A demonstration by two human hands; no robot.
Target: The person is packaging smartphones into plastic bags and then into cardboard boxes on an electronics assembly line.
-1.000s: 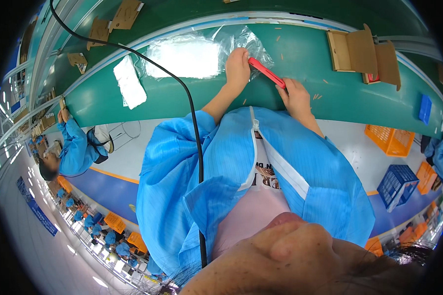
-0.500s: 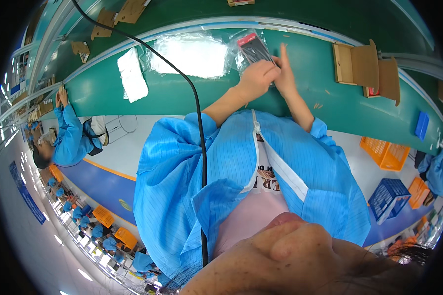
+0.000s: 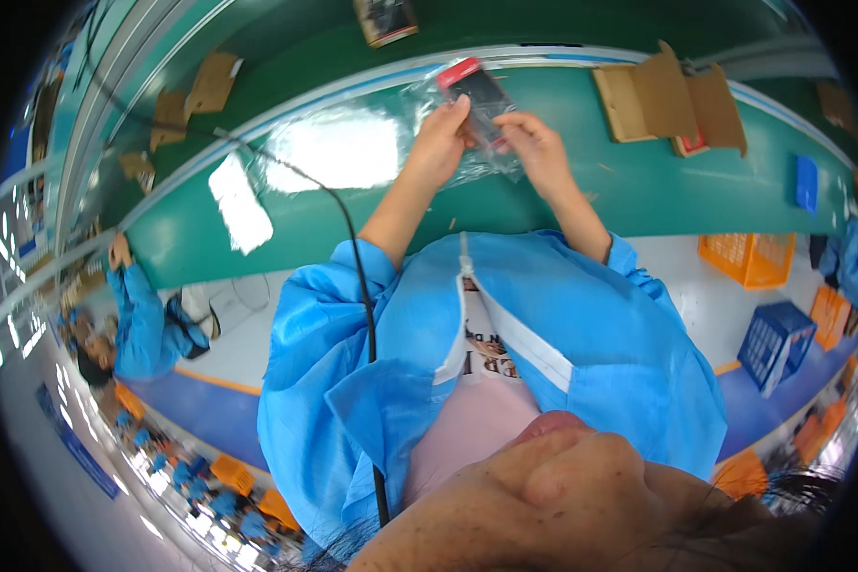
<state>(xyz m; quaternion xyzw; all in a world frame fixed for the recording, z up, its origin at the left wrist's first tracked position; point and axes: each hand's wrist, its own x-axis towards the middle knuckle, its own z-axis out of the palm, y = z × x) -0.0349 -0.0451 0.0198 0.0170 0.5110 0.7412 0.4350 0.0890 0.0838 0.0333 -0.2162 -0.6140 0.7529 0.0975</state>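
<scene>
Above the green bench I hold a flat dark rectangular item with a red end [image 3: 487,97], lying in a clear plastic bag [image 3: 501,170]. My left hand [image 3: 439,141] is closed on its left edge, thumb on top. At its lower right corner, the fingers of my right hand [image 3: 538,153] pinch the bagged item. What lies under the left fingers is hidden. To the left on the bench are shiny clear plastic bags [image 3: 338,153] and a white sheet-like piece [image 3: 241,205].
Opened cardboard boxes [image 3: 624,103] stand at the right, with a blue tray [image 3: 806,183] beyond. An orange crate [image 3: 745,262] and a blue crate [image 3: 777,345] are on the floor. A black cable [image 3: 355,248] hangs across the view. A co-worker [image 3: 143,329] sits at the left.
My hands have drawn apart: the left has moved to the item's left edge, the right to its lower corner. The right forefinger, previously pointing up, is now bent onto the item. The view has shifted.
</scene>
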